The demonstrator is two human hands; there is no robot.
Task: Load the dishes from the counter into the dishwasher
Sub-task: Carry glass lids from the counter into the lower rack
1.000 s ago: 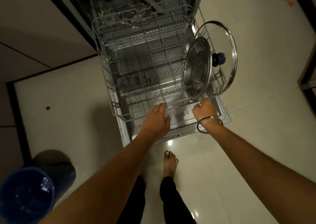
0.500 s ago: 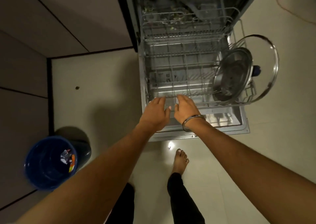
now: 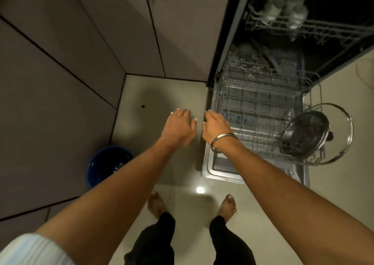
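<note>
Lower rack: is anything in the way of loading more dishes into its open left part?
Nothing visible blocks it. The lower rack is pulled out and its left and middle rows are bare. The steel lid and glass lid stand on edge at its right end. Both hands, left hand and right hand, are empty.

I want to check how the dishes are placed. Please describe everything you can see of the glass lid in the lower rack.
The glass lid is round and clear, with a shiny metal rim and a dark knob facing right. It stands on edge at the right side of the pulled-out lower rack, its upper part rising above the wire wall. A smaller steel lid stands close on its left, overlapping it in view. Neither hand touches it.
</note>
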